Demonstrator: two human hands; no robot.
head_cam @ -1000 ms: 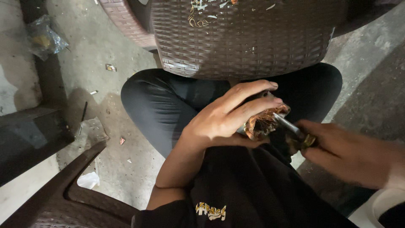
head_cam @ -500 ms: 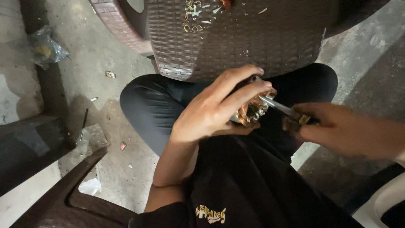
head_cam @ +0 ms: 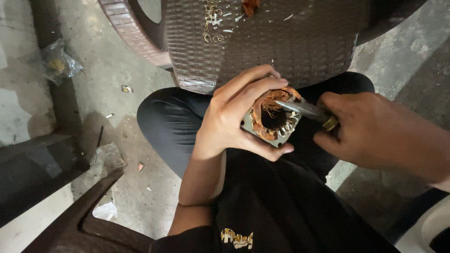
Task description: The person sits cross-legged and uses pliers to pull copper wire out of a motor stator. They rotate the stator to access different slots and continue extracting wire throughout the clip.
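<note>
My left hand grips a small square metal motor stator with copper wire windings, held over my lap. My right hand holds a metal pointed tool whose tip reaches into the stator's centre among the copper strands. Both hands sit just in front of a brown woven plastic chair. Bits of copper wire and scraps lie on that chair seat.
My legs in dark trousers rest on a concrete floor. A crumpled plastic bag lies at the left. A dark bench or block stands at the lower left, beside the brown chair arm. Small debris dots the floor.
The view has shifted a little; my left hand turned the stator so its open centre faces up, and the tool tip moved further into the windings.
</note>
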